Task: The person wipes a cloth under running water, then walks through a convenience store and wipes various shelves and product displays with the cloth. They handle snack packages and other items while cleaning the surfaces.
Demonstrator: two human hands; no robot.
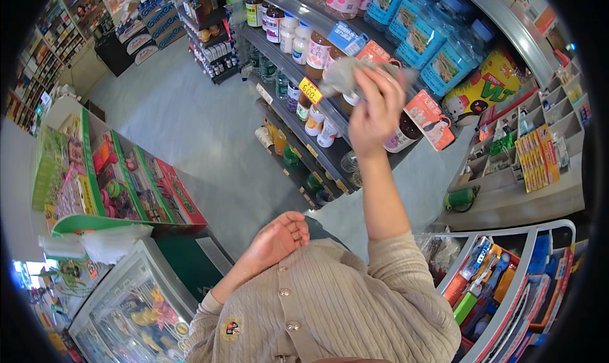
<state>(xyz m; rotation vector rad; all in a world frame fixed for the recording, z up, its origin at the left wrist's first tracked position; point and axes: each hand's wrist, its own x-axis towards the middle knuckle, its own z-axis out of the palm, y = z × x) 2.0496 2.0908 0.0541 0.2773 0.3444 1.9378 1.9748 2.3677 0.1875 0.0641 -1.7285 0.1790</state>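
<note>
My right hand is raised at the drinks shelf, its fingers closed on a blurred greyish cloth. The cloth lies over or just in front of the shelf's front edge, near a yellow price tag and several hanging cardboard tags. Behind it stand bottled drinks, among them a brown bottle with a pink label. Large water bottles with blue labels stand on the level above. My left hand hangs in front of my torso, palm partly up, fingers loosely curled, holding nothing.
A glass-topped freezer and a green-edged rack of packets stand at left. At right are a grey-framed toy rack, a pegged display of small goods and a green cylinder. Grey floor runs between the shelves.
</note>
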